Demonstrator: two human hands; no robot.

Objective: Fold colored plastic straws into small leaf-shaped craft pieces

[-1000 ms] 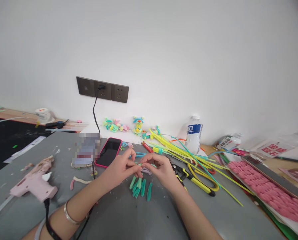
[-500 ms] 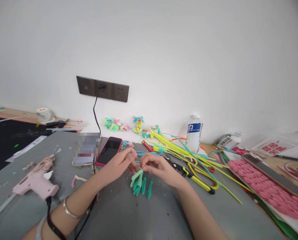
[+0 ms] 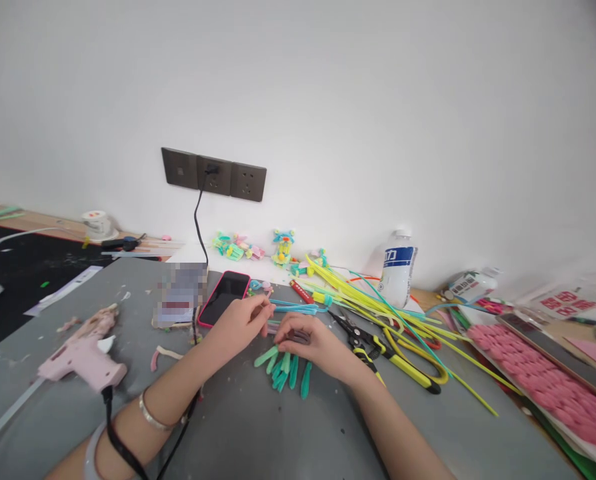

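Note:
My left hand [image 3: 239, 324] rests on the grey table [image 3: 258, 433] just in front of the red-edged phone [image 3: 225, 297]. Its thumb and fingers are pinched together on something small that I cannot make out. My right hand [image 3: 309, 341] lies beside it, fingers curled. Its fingertips pinch one end of a short green folded pipe-cleaner piece [image 3: 267, 357], which slants down to the left. Several like green pieces [image 3: 292, 375] lie in a small pile right under both hands. Teal strands [image 3: 298, 308] lie just behind the fingers.
A pink glue gun [image 3: 85, 357] with a black cord lies at the left. Yellow-handled pliers [image 3: 395, 352] and a heap of yellow and teal pipe cleaners [image 3: 368, 299] lie at the right. Behind them stands a white bottle [image 3: 398, 268]. Pink pieces [image 3: 538, 380] fill the far right. Small figures [image 3: 283, 247] stand under the wall socket [image 3: 213, 175].
Both hands have dropped lower toward the table. The green piece held up between the fingers has come down beside the pile. The view has shifted slightly.

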